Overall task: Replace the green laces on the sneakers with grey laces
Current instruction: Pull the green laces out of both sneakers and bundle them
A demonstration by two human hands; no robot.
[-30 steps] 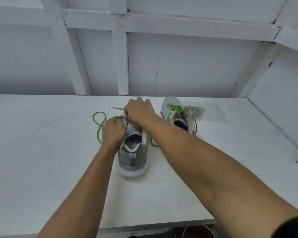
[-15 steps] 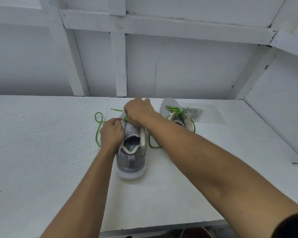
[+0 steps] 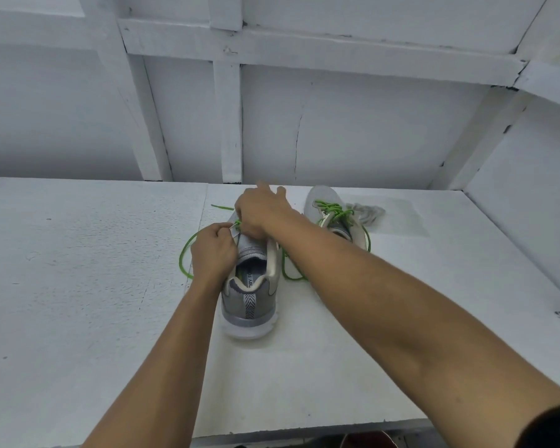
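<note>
A person worked at a white bench (image 3: 78, 286) set against a white board wall braced with a painted timber frame (image 3: 227, 124). At the left, a loose loop of the green lace (image 3: 182, 258) lay on the bench beside the left hand (image 3: 212, 250), whose thumb and curled fingers pinched the pale eyelet edge on the left side of the near sneaker (image 3: 249, 302). That grey sneaker stood on its sole at the middle of the bench, heel toward the camera, with its tongue and insole showing. A free end of the same lace lay on the bench just beyond the hands. The right hand (image 3: 262, 211) was pressed down over the sneaker's lacing, knuckles up and two fingers raised. Its other fingertips were hidden beneath it, so whether they grasped the lace could not be told. More of the green lace curled on the bench at the sneaker's right side, partly under the right forearm. Farther right and back stood the far sneaker (image 3: 324, 197), toe pointing away, threaded with a second green lace (image 3: 332, 209) whose ends trailed down its right side. Just beside it, a bundle of grey laces (image 3: 367, 213) lay on a clear sheet (image 3: 404, 223). A dark sleeve (image 3: 553, 428) filled the lower right corner.
</note>
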